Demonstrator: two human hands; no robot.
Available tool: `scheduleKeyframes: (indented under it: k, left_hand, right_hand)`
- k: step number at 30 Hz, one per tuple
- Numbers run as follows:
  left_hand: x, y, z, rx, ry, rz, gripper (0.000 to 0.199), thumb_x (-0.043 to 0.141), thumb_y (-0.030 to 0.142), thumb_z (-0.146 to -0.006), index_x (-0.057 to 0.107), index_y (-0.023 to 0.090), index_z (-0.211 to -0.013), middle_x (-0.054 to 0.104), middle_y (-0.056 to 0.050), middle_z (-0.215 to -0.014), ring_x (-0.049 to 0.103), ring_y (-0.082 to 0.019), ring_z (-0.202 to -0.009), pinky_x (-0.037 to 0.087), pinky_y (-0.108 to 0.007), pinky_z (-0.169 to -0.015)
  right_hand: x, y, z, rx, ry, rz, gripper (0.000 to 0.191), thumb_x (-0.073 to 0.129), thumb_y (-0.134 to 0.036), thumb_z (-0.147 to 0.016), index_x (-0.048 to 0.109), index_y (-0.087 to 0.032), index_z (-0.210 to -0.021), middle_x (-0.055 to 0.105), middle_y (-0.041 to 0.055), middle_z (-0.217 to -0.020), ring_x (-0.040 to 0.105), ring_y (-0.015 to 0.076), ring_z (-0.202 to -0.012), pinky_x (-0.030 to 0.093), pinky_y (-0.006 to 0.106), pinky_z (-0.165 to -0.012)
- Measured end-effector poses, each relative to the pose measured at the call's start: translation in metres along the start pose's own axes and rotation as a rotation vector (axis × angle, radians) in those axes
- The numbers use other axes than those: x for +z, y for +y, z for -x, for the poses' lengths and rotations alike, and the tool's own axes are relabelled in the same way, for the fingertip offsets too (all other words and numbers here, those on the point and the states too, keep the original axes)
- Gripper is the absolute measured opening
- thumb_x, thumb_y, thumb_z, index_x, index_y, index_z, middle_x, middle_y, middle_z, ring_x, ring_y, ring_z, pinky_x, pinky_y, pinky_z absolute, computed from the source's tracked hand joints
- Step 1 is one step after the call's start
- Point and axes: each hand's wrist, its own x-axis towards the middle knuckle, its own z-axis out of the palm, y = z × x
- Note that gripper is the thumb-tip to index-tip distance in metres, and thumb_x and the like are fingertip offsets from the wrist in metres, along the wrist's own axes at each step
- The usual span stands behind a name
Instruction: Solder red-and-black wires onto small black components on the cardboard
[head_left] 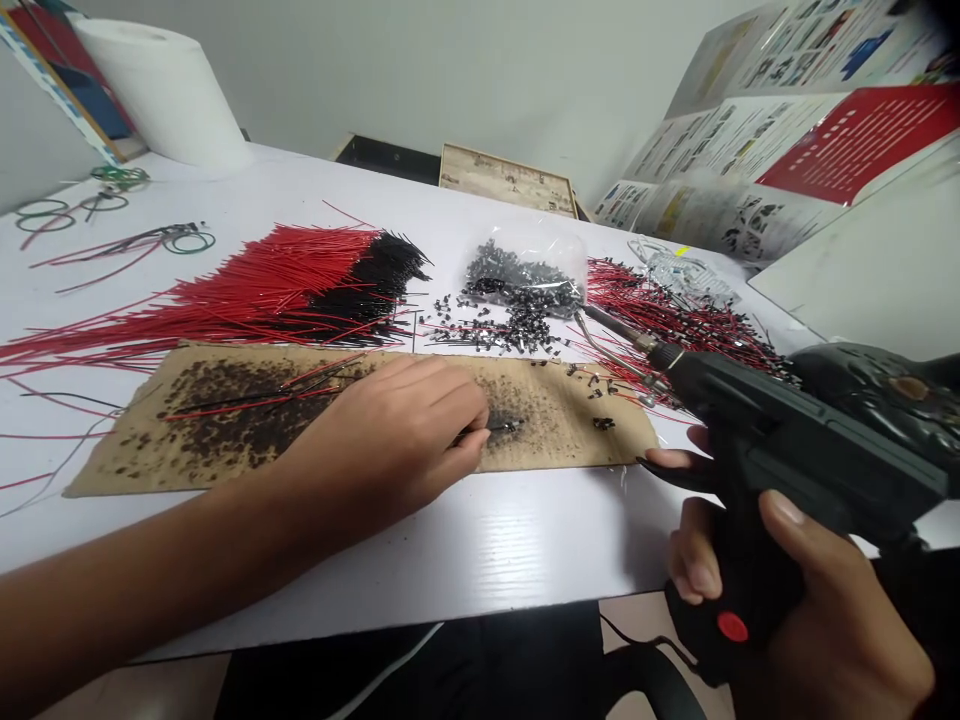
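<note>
Head view, left hand (pixel 382 440): grip closed on a thin wire end (pixel 484 432), held over scorched cardboard (pixel 592 440) on the worktop (pixel 480 540).
Head view, right hand (pixel 787 620): grip closed around a black soldering gun (pixel 795 450), held above the worktop.

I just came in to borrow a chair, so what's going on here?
A person is working at a white table with both hands. The right hand holds a black soldering gun by its handle. The left hand holds a thin wire against a scorched cardboard sheet. Beyond the sheet lie a large bundle of red and black wires and a clear bag of small black connectors.
</note>
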Motion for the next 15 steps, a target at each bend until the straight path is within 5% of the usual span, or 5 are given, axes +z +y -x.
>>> scheduleKeyframes:
  k: [6, 10, 12, 15]
  left_hand:
    - [0.001, 0.0, 0.001, -0.003, 0.004, -0.006, 0.021, 0.055, 0.013, -0.107, 0.062, 0.02, -0.088, 0.065, -0.002, -0.087, 0.056, -0.02, -0.084, 0.04, -0.037, -0.082]
    - [0.002, 0.0, 0.0, 0.001, 0.009, -0.007, 0.019, 0.058, 0.013, -0.106, 0.063, 0.019, -0.088, 0.065, -0.002, -0.087, 0.056, -0.02, -0.084, 0.04, -0.038, -0.081]
    - [0.002, -0.001, 0.0, 0.004, 0.005, -0.004, 0.019, 0.059, 0.014, -0.106, 0.063, 0.019, -0.088, 0.066, -0.002, -0.087, 0.057, -0.02, -0.084, 0.04, -0.038, -0.082]
    - [0.002, -0.002, 0.0, 0.001, 0.004, -0.008, 0.019, 0.06, 0.014, -0.106, 0.062, 0.02, -0.087, 0.065, -0.001, -0.087, 0.056, -0.02, -0.084, 0.04, -0.038, -0.081]
  right_hand:
    - [-0.011, 0.006, 0.006, 0.044, -0.036, 0.044, 0.047, 0.089, -0.054, -0.091, 0.085, -0.027, -0.13, 0.087, 0.0095, -0.125, 0.055, 0.0076, -0.046, 0.045, 0.024, -0.041]
    - [-0.011, 0.004, 0.012, 0.132, -0.04, 0.062, 0.054, 0.094, -0.064, -0.083, 0.09, -0.024, -0.119, 0.067, 0.003, -0.059, 0.052, 0.0126, -0.045, 0.036, 0.022, -0.043]
    - [-0.01, 0.002, 0.014, 0.167, -0.045, 0.084, 0.056, 0.092, -0.068, -0.081, 0.09, -0.022, -0.113, 0.055, 0.0021, -0.049, 0.049, 0.0136, -0.045, 0.032, 0.023, -0.044]
    - [-0.016, -0.001, 0.017, 0.17, -0.046, 0.153, 0.06, 0.091, -0.074, -0.082, 0.089, -0.024, -0.116, 0.058, 0.0031, -0.05, 0.048, 0.0152, -0.044, 0.028, 0.025, -0.043]
